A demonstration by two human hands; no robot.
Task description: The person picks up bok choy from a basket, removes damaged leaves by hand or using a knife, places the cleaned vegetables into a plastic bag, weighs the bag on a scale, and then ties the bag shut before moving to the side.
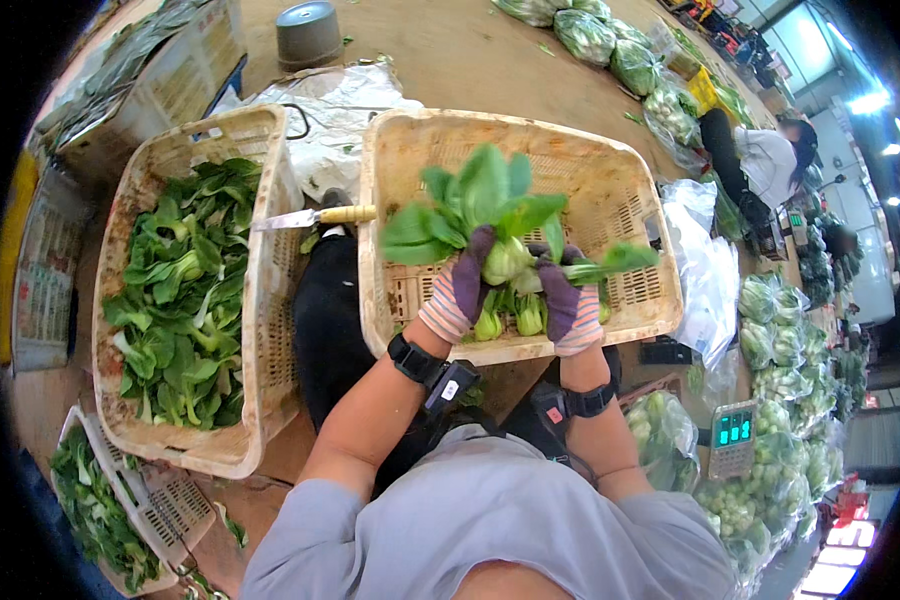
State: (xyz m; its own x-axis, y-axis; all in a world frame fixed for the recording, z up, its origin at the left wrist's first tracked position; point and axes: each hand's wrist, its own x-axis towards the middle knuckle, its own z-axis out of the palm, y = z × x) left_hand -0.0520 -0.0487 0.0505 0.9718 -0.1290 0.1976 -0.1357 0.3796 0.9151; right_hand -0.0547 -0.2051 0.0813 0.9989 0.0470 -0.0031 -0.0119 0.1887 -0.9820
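Observation:
Both hands wear purple-coated, striped gloves. My left hand (466, 283) grips a head of bok choy (507, 260) near its pale base, its green leaves fanning away from me. My right hand (568, 296) is closed around a stalk with a leaf (627, 257) that points right, close beside that head. Both are over a dirty cream plastic crate (517, 124), where several small bok choy heads (529, 315) lie along the near side. A knife (322, 217) with a yellow handle lies between this crate and the left one, blade pointing left.
On the left stands a second cream crate (259, 300) full of loose green leaves (195, 285). A grey bucket (308, 36) is at the top. White plastic bags (701, 262), a lit digital scale (733, 437) and bagged greens (776, 442) are on the right. A person (769, 161) sits further off.

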